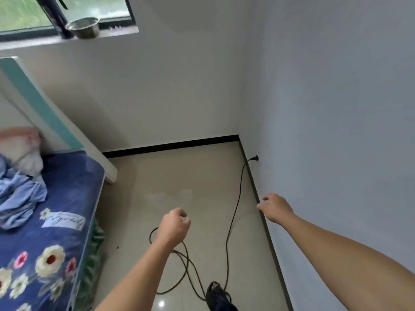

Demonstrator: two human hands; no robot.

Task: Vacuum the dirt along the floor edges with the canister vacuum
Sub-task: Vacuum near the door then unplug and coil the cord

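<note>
cord (233,212): one loop hidden behind left grip (174,227), near end lost behind sandalled foot (219,295) | left grip: blurred, fingers curled, hold on cord unclear | foot: cut by bottom edge | bed (67,187): cut left and bottom | dark bottle (56,19): top cut off

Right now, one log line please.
plug in right wall | cord looped on floor | left hand curled, hold unclear | right hand open | vacuum unseen

Soft daylight from the dark-framed glass window (67,10) far above the left hand (174,227), which is slightly blurred. Glare on the glossy beige tile floor (157,189) below it. Edges bow.
</note>
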